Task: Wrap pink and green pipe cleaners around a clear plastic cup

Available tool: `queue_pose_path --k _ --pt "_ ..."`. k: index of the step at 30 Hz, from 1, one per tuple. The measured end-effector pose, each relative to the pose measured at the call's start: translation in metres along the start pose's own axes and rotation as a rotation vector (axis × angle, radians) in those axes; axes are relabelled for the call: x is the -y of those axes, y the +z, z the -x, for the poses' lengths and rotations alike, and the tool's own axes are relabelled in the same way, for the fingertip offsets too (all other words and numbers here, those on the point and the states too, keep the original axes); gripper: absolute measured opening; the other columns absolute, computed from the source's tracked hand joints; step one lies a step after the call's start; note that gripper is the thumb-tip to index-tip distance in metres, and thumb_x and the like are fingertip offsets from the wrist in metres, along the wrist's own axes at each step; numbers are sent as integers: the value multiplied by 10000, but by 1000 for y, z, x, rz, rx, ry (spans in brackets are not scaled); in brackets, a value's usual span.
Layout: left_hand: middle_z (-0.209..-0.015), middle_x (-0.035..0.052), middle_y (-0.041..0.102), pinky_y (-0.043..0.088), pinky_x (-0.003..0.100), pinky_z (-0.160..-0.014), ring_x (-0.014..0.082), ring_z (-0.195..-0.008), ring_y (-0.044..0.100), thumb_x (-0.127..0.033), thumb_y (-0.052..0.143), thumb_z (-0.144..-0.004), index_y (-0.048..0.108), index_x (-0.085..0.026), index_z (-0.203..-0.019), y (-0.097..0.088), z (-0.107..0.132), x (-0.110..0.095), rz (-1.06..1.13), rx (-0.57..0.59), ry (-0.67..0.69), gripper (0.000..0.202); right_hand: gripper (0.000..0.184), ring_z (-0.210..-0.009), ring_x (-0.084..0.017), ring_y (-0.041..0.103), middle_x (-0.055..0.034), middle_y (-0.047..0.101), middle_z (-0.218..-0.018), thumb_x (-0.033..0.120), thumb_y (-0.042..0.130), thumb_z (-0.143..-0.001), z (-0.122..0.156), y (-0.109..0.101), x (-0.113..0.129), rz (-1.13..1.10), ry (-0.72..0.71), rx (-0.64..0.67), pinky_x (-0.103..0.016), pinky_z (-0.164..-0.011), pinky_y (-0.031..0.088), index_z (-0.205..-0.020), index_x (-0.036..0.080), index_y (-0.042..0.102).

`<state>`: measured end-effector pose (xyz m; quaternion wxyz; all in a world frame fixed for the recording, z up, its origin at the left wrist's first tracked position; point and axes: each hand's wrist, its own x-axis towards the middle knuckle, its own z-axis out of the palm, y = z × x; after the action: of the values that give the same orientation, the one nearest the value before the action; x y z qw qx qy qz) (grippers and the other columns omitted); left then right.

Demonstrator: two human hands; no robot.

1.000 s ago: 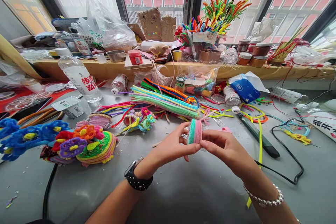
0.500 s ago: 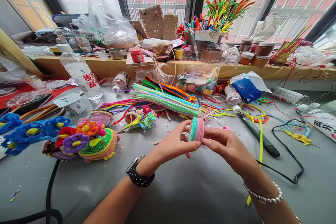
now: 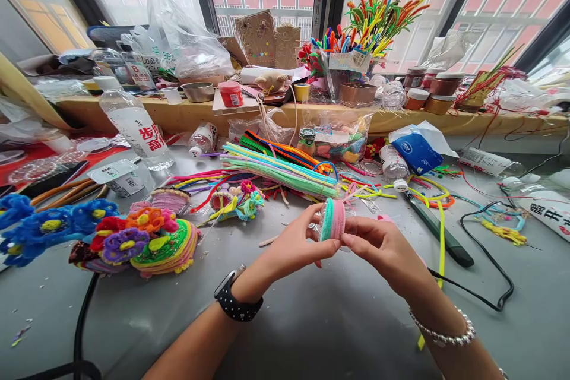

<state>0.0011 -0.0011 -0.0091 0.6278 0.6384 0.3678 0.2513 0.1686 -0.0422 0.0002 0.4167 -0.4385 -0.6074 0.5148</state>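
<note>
Between my two hands is a small clear plastic piece wrapped with teal and pink pipe cleaners (image 3: 332, 221), held above the grey table. My left hand (image 3: 298, 240) grips its left side, thumb along the lower edge. From the right, my right hand (image 3: 380, 249) pinches the lower pink edge between thumb and fingers; some fingertips are hidden behind the piece. Just beyond lies a thick bundle of pastel pipe cleaners (image 3: 280, 169). A small clump of pipe-cleaner flowers (image 3: 240, 199) sits to the left of the bundle.
Blue pipe-cleaner flowers (image 3: 53, 222) and a flower-topped round piece (image 3: 167, 249) are at left. A water bottle (image 3: 138, 124) stands behind them. To the right lie a dark-handled tool (image 3: 440, 231), a black cable (image 3: 485, 249) and a blue tissue pack (image 3: 418, 148). Jars (image 3: 443, 92) line the sill.
Almost nothing differs. Both hands keep hold of the wrapped piece in nearly the same place; the right wrist has shifted slightly left, and the view has moved a little.
</note>
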Motion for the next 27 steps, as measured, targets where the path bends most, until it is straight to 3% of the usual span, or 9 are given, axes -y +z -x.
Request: queue_pose_path --k 19,27 --pt "-1171 111 482 494 242 -523 183 -837 543 -366 654 -711 383 -227 -1284 -1 0 0 10 -7 15 649 222 -800 -183 654 -45 725 -878 302 550 -819 0 1 0 52 -7 -21 -278 -724 526 -906 177 711" --pt "-1227 122 478 481 274 -641 223 -958 529 -387 659 -705 358 -234 -1305 -2 1 3 -46 -25 94 689 187 -871 -187 652 -49 717 -934 238 548 -822 0 1 2 46 -67 -11 -302 -821 514 -929 183 691"
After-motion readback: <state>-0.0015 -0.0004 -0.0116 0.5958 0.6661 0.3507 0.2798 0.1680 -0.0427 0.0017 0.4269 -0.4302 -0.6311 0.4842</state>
